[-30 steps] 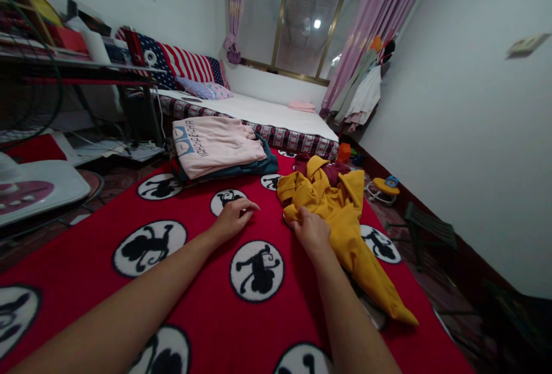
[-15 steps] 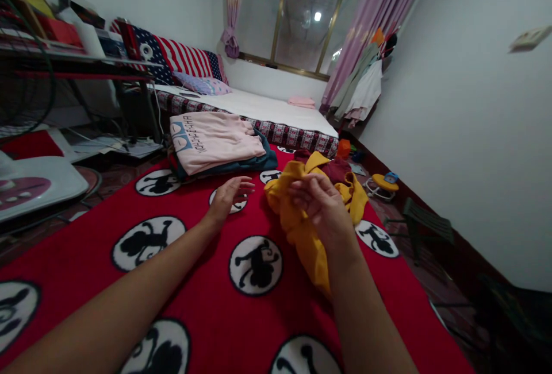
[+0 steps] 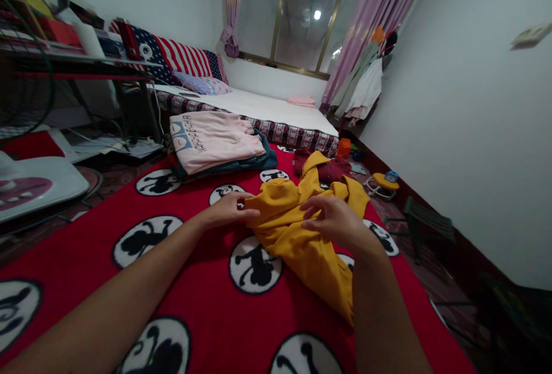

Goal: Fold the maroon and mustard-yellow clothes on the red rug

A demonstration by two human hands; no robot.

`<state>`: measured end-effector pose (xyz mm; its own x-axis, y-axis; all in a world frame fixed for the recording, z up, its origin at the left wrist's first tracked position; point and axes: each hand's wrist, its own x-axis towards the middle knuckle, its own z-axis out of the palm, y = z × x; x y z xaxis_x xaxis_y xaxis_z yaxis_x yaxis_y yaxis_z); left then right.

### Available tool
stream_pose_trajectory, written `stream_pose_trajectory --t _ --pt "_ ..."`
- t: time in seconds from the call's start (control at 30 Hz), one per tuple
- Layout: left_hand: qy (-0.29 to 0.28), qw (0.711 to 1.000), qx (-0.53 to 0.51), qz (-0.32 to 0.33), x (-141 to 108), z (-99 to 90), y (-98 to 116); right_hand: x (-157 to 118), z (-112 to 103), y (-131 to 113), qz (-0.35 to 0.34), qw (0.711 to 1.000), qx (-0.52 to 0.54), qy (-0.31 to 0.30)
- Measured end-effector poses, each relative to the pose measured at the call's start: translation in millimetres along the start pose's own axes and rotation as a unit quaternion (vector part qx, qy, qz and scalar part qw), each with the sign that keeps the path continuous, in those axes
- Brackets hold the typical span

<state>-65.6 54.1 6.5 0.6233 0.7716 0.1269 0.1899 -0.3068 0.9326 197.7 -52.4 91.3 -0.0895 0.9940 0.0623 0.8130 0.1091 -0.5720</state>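
A crumpled yellow garment [image 3: 310, 247] lies across the red blanket [image 3: 207, 311], its long folds spread toward me and to the right. My left hand [image 3: 226, 209] is at its left edge, with thumb and fingertips closed on the cloth. Over the middle of the garment is my right hand [image 3: 334, 220], fingers curved and apart, gripping nothing. A dark red garment [image 3: 338, 168] lies just behind the yellow one. Beyond my left hand sits a stack of folded clothes, topped by a pale pink shirt [image 3: 219, 141] with blue print and lettering.
At the back stands a bed [image 3: 259, 104] along the window wall. A cluttered desk [image 3: 86, 64] is at left, above a white plastic seat [image 3: 38, 184]. On the right floor are a yellow stool [image 3: 385, 183] and a dark folding stool [image 3: 426, 219].
My right hand has let go of the yellow cloth and moved slightly right. My left hand has come to the garment's left edge. The garment now lies flatter and spreads further left.
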Motion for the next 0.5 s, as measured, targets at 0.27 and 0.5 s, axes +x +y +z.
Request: stream_pose_trajectory --t 0.27,0.5 --pt "-0.015 0.997 -0.070 -0.013 5.4 -3.6 -14.1 7.0 33.8 -21.0 -0.034 0.967 -0.207 -0.144" --pt "0.264 0.938 -0.227 0.000 12.4 -9.4 2.3 11.5 7.3 6.5 0.017 0.999 -0.029 0.042"
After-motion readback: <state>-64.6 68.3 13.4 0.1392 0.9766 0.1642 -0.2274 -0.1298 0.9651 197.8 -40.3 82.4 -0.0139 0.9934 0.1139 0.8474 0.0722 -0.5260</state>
